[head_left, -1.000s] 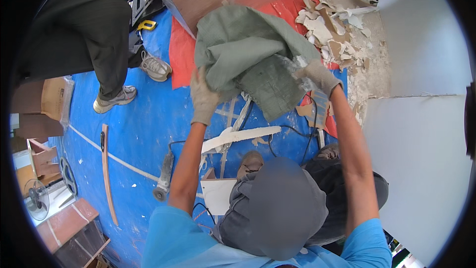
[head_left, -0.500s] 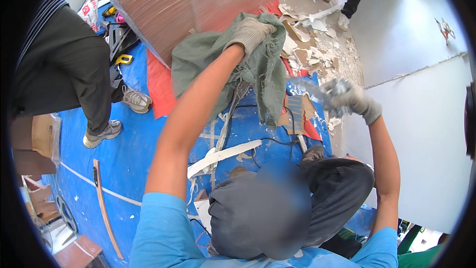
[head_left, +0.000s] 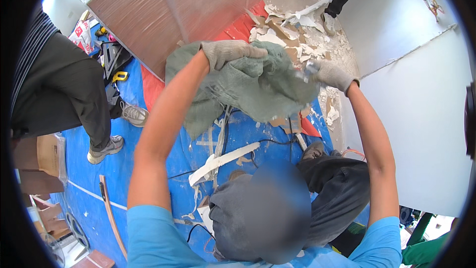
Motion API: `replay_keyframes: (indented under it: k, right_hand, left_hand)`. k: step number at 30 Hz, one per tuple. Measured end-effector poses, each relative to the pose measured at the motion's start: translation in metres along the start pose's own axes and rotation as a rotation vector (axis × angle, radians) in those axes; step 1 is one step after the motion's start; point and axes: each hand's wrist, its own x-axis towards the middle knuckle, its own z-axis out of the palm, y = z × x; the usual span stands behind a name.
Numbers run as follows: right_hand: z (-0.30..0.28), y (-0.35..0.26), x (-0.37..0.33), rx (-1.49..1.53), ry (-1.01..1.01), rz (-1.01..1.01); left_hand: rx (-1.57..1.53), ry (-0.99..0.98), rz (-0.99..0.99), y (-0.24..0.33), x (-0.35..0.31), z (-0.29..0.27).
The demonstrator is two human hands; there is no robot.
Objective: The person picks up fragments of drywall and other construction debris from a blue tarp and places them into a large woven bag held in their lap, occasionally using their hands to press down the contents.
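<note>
My left hand (head_left: 230, 53), in a knitted work glove, is closed on the upper edge of a limp green woven sack (head_left: 263, 89). The sack hangs bunched and creased over the blue sheet, its frayed edge toward the right. At that right edge is my gloved right hand (head_left: 336, 75), closed round a crumpled, shiny whitish wad (head_left: 311, 68) that looks like plastic film. Whether the wad is inside the sack's mouth or only beside it, I cannot tell.
Broken white plaster pieces (head_left: 302, 49) litter the floor beyond the sack. A large film-wrapped panel (head_left: 144, 15) stands far left. A white strip (head_left: 223, 163) and dark cable (head_left: 277, 142) lie on the blue sheet (head_left: 148, 168). Other people's legs (head_left: 74, 79) are at left and far right.
My left hand has moved left and slightly nearer, spreading the sack rightward. My right hand has gone up and left with the wad, to the sack's edge.
</note>
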Motion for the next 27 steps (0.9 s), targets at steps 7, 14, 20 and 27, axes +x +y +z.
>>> replay_keyframes:
  k: [7, 14, 20, 27]
  right_hand:
    - [-0.063, 0.002, -0.041, 0.319, -0.170, -0.016]
    - [-0.030, -0.090, -0.034, 0.059, -0.094, 0.010]
    - [-0.072, -0.077, -0.014, 0.307, -0.120, -0.031]
    - [-0.100, 0.077, -0.014, 1.417, -0.008, 0.185]
  left_hand:
    - [-0.534, -0.042, 0.352, -0.014, 0.044, -0.019]
    - [-0.459, 0.080, 0.363, 0.003, 0.060, -0.030]
    - [-0.316, 0.040, 0.285, -0.007, 0.000, -0.088]
    - [-0.664, -0.038, 0.233, -0.027, 0.017, -0.052]
